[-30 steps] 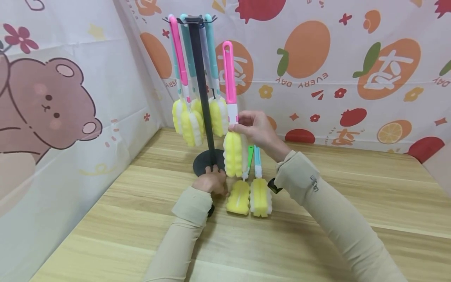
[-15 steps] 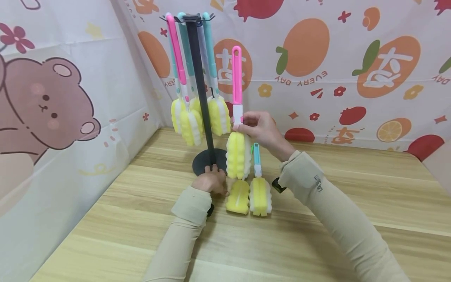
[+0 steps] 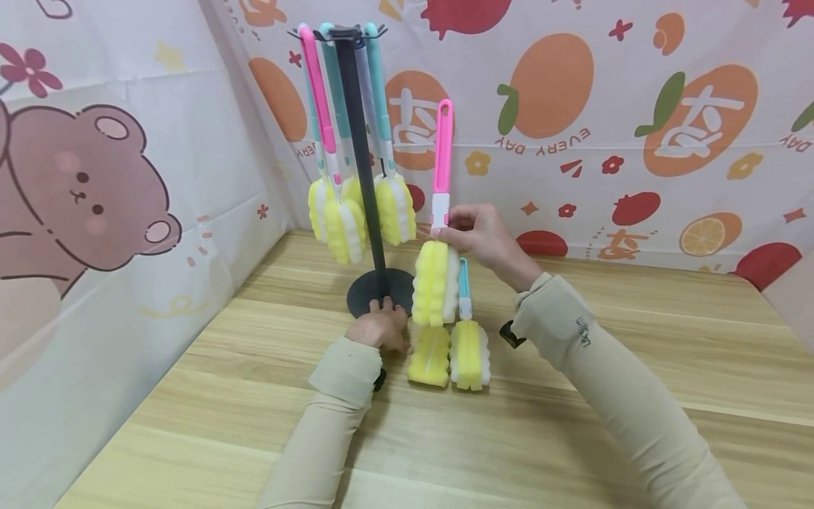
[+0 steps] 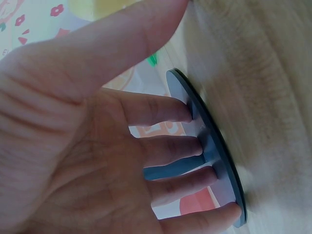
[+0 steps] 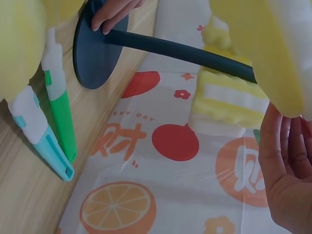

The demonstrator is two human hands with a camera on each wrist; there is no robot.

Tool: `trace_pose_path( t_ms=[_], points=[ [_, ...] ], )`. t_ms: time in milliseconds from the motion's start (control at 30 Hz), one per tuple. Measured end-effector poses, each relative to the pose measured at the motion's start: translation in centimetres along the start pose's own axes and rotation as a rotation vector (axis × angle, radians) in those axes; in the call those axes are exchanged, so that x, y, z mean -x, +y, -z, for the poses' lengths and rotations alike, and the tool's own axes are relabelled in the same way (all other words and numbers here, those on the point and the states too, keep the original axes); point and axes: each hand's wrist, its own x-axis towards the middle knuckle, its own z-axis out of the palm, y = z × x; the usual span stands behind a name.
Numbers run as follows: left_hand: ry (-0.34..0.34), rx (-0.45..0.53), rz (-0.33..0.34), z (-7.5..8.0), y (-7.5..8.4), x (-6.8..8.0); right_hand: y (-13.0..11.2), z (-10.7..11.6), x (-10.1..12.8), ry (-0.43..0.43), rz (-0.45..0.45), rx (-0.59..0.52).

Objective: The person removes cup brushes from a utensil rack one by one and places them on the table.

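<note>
My right hand point(image 3: 480, 233) pinches a pink-handled bottle brush point(image 3: 442, 159) at its white neck. The brush stands upright in the air, its yellow-and-white sponge head point(image 5: 278, 53) hanging below the fingers. Down at the black round base point(image 3: 359, 291) of a hook stand, my left hand point(image 3: 381, 326) presses with spread, nearly straight fingers; its fingertips lie on the base in the left wrist view. More sponge brushes, one pink-handled point(image 3: 318, 92) and several teal ones, hang from the stand's top hooks around its black pole point(image 3: 364, 155).
Two more brushes lie on the wooden table point(image 3: 254, 396) right of my left hand: one with a blue handle point(image 3: 465, 279), one with a green handle point(image 5: 63, 122). Printed cloth point(image 3: 553, 177) walls off the back and left side.
My right hand has moved the pink-handled brush to the right and slightly down, away from the pole. My left hand stays on the base.
</note>
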Motion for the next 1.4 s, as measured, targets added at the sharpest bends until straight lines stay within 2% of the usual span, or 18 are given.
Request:
trace_pose_path(
  t_ms=[567, 1400],
  points=[
    [-0.007, 0.009, -0.020, 0.0, -0.2, -0.1, 0.9, 0.9, 0.2, 0.026, -0.071, 0.042],
    [-0.018, -0.008, -0.016, 0.0, -0.2, -0.2, 2.2, 1.7, 0.7, -0.011, -0.181, 0.070]
  ],
)
